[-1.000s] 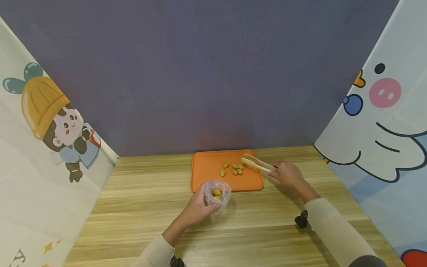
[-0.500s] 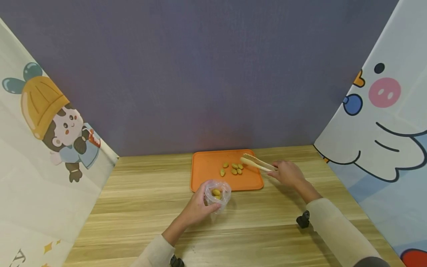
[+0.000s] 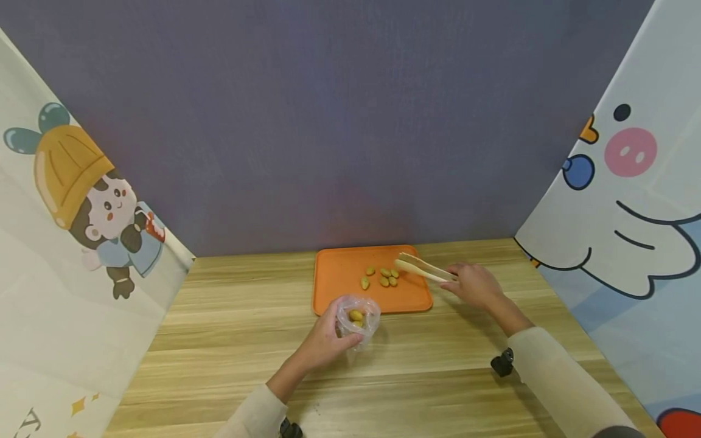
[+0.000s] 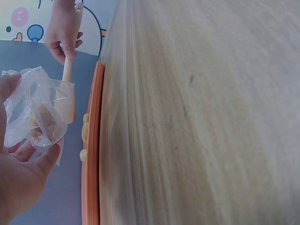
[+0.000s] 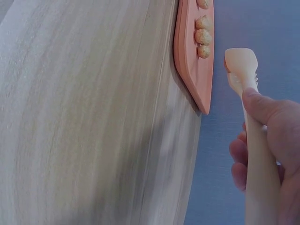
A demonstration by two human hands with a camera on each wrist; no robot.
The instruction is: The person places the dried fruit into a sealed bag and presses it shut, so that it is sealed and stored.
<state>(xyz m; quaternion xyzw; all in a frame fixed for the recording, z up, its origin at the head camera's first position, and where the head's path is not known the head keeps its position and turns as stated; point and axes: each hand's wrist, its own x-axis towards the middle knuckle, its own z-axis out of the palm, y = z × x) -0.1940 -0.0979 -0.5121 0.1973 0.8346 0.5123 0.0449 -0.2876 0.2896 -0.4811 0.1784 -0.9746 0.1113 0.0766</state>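
Note:
My left hand grips a clear plastic bag, its mouth facing up, just in front of the orange tray. Inside the bag lie small oval yellow-brown pieces, possibly nuts or little fruits. Several more such pieces rest on the tray, most of them grouped right of its middle. Pale cream tongs are held by my right hand, thumb along one arm in the right wrist view. The tong tips hover over the tray's right side, slightly apart, with nothing between them.
The tray stands at the back of a wood-grain table, close to a dark grey-blue panel. Cartoon-printed sheets rise at both sides. Each wrist carries a small black camera.
Both hands stay nearly in place, the left around the bag and the right with the tongs over the tray. The right forearm has shifted slightly to the right.

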